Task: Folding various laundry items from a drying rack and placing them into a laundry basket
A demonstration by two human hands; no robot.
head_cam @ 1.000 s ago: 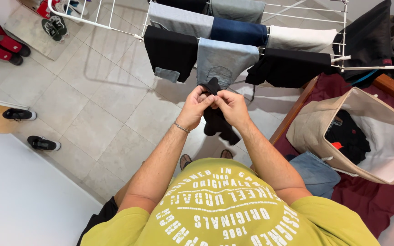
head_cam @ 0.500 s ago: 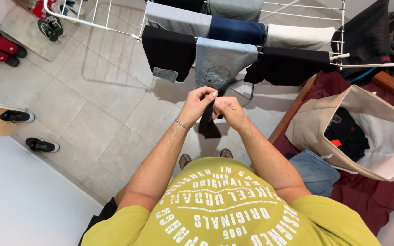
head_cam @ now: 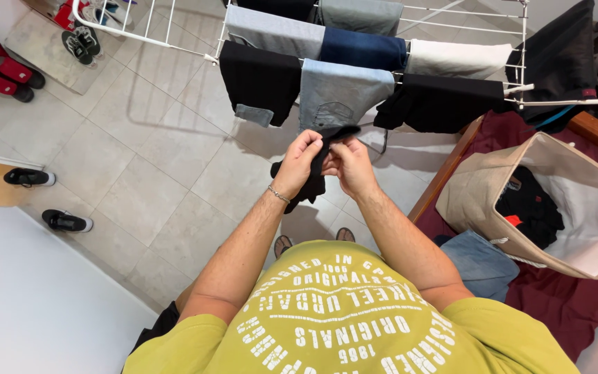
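Head view: left hand (head_cam: 299, 161) and right hand (head_cam: 351, 165) both pinch a small black garment (head_cam: 313, 181) at frame centre (under the drying rack (head_cam: 451, 14)); a loose pinch could drop it onto the floor (head_cam: 153, 173).

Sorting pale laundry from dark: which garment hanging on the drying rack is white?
The white garment on the rack's right side, above a black garment and right of a navy one. All others are black, grey or blue.

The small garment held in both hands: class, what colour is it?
Black. The small garment shows best in the head view, pinched between the left hand and right hand.
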